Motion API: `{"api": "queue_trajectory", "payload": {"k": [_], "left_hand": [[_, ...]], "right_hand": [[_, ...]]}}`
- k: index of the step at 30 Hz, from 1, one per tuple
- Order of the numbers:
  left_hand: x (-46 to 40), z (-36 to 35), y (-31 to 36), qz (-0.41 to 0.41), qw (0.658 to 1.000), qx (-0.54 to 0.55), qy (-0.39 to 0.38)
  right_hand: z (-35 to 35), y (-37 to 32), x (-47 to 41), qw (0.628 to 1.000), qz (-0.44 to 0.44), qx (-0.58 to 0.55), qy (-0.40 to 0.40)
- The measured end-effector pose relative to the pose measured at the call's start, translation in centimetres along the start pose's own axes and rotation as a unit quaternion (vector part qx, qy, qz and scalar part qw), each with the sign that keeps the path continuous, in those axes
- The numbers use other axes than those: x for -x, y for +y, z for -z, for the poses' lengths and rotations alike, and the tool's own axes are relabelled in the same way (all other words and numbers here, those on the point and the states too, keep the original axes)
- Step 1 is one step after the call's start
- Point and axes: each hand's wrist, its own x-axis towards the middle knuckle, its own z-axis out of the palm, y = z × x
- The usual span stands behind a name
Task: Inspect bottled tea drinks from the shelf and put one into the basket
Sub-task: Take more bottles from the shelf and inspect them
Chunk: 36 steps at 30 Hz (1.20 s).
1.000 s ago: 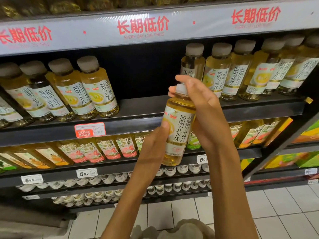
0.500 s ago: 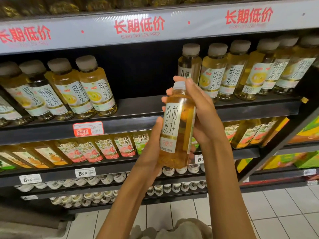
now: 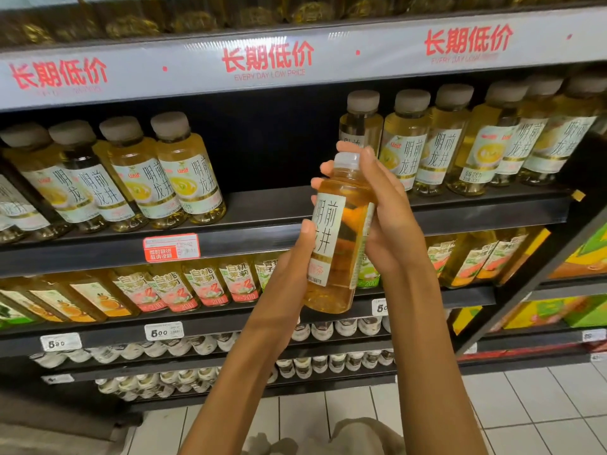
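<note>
**Bottle turned in both hands before the shelf**

Since a second ago the bottle [image 3: 338,238] has rotated: the label's cup picture and red brand mark have swung out of sight, and the black characters now sit at the label's left edge, with clear amber tea showing beside them. The bottle has also come nearly upright from its earlier lean.

The right hand [image 3: 384,218] wraps the bottle's upper half from the right, fingertips curled around the neck below the pale cap. The left hand [image 3: 289,277] grips the lower half from the left, thumb pressed on the label. The bottle is held in mid-air, in front of the shelf's [image 3: 262,238] front edge, near its middle.

The bottle is smooth clear plastic, cylindrical with rounded shoulders, wearing a glossy white wrap. On the dark metal shelf, matching bottles stand in two groups, four or more at the left end [image 3: 138,178] and a row at the right end [image 3: 460,142], each with a matte grey cap. A red tag [image 3: 171,247] is stuck on the shelf's front edge.
</note>
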Motion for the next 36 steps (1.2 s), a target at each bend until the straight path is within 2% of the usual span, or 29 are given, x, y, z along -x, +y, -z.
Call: {"api": "queue_trajectory", "payload": {"k": [4,6,8,10,12,14,19,22,24,26,29,36], "left_hand": [[-0.1,0.6,-0.4,-0.008,0.995,0.063,-0.077],[-0.3,0.9,-0.2,-0.003,0.992,0.055,-0.113],[-0.5,1.0,0.1,-0.004,0.995,0.035,-0.097],[-0.9,1.1,0.2,-0.017,0.999,0.003,-0.051],[-1.5,1.2,0.2,-0.046,0.998,-0.035,-0.025],[-1.9,1.4,0.4,-0.072,0.996,-0.044,-0.014],[-4.3,1.5,1.4,-0.130,0.989,-0.068,0.022],[-6.7,2.1,1.8,-0.150,0.983,-0.097,0.040],[-8.4,3.0,1.6,-0.155,0.977,-0.137,0.045],[-10.0,3.9,1.2,-0.162,0.971,-0.168,0.045],[-11.5,5.0,0.6,-0.180,0.965,-0.182,0.056],[-12.8,6.2,-0.3,-0.181,0.963,-0.183,0.086]], "right_hand": [[-0.7,0.0,-0.1,0.985,-0.007,-0.170,-0.010],[-0.8,0.1,-0.1,0.982,-0.005,-0.189,-0.005],[-0.4,0.0,-0.2,0.992,0.001,-0.124,0.023],[0.1,-0.4,-0.3,0.999,0.011,0.004,0.049],[0.2,-0.9,-0.5,0.989,0.026,0.134,0.048],[-0.1,-1.4,-1.1,0.979,0.026,0.196,0.038],[-1.3,-2.5,-4.1,0.972,0.056,0.229,0.028],[-1.7,-2.8,-5.9,0.967,0.057,0.242,0.049],[-1.8,-2.7,-6.8,0.949,0.056,0.305,0.062],[-1.7,-2.4,-7.5,0.930,0.061,0.361,0.036],[-1.8,-2.3,-8.2,0.923,0.073,0.379,-0.006],[-1.6,-1.2,-9.1,0.898,0.108,0.426,-0.017]]}}
